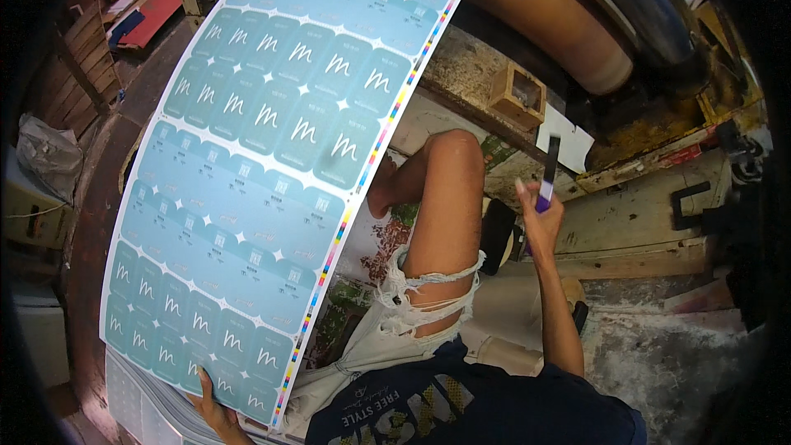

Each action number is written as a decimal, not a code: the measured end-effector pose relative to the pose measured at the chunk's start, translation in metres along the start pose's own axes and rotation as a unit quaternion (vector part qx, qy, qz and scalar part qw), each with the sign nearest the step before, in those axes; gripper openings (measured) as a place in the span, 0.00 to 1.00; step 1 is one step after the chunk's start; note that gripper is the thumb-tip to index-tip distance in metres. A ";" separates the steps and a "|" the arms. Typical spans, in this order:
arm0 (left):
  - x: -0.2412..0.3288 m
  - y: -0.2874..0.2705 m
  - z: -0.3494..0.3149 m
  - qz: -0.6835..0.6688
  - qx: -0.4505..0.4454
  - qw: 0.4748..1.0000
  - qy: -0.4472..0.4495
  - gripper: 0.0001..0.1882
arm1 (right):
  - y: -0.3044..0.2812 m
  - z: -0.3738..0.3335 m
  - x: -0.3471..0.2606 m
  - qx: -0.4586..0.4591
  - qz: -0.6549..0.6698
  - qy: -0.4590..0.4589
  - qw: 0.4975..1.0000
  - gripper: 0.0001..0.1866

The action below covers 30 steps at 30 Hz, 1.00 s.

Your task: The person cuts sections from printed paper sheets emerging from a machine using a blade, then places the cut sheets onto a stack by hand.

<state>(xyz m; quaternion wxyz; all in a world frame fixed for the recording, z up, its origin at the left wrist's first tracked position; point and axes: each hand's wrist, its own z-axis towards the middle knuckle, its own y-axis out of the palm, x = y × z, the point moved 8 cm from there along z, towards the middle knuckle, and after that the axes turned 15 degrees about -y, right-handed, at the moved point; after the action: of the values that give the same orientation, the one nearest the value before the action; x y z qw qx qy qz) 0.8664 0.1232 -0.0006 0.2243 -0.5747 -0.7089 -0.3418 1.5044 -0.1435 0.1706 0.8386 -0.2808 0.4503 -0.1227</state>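
Observation:
A large printed sheet (272,128) with rows of teal and light-blue label shapes curves up across the left half of the head view. My left hand (216,412) grips its near edge, thumb on top and the other fingers hidden beneath. Under that edge lies a stack of sheets (142,387). Off to the right, my right hand (542,221) is closed round a purple-handled tool (550,171) with a long, narrow black end pointing upward. What kind of tool it is, I cannot make out. This hand is apart from the sheet.
Large rollers (560,29) of a machine run across the upper right. A small wooden box (517,96) and a white paper (565,138) rest on the ledge below them. My bent leg (449,214) is between the sheet and my right hand. A plastic bag (49,152) is at far left.

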 end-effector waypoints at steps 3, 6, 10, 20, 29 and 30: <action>0.019 -0.045 -0.031 0.004 0.006 1.000 0.028 0.34 | -0.033 -0.062 0.044 -0.032 -0.094 0.068 0.993 0.27; 0.048 -0.144 -0.076 0.028 0.025 0.999 0.031 0.34 | -0.058 -0.174 0.009 -0.068 -0.163 0.082 0.981 0.31; 0.082 -0.334 -0.136 0.023 0.065 0.998 -0.013 0.34 | -0.098 -0.311 -0.079 -0.064 -0.144 0.091 0.983 0.36; 0.146 -0.705 -0.246 0.042 0.108 0.993 -0.026 0.34 | -0.171 -0.453 -0.364 0.070 0.030 0.050 0.996 0.16; 0.150 -0.756 -0.253 0.076 0.154 0.985 -0.004 0.39 | 0.004 -0.379 -0.478 -0.082 0.290 -0.024 0.953 0.15; 0.153 -0.748 -0.254 0.097 0.167 0.981 -0.014 0.40 | 0.017 -0.371 -0.474 -0.096 0.292 -0.033 0.951 0.14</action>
<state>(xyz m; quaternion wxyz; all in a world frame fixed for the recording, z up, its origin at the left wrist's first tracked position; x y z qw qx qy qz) 0.0869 -0.0438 0.1074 0.3394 -0.5998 -0.6999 -0.1875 0.9305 -0.0466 0.3239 0.8211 -0.2205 0.4945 0.1807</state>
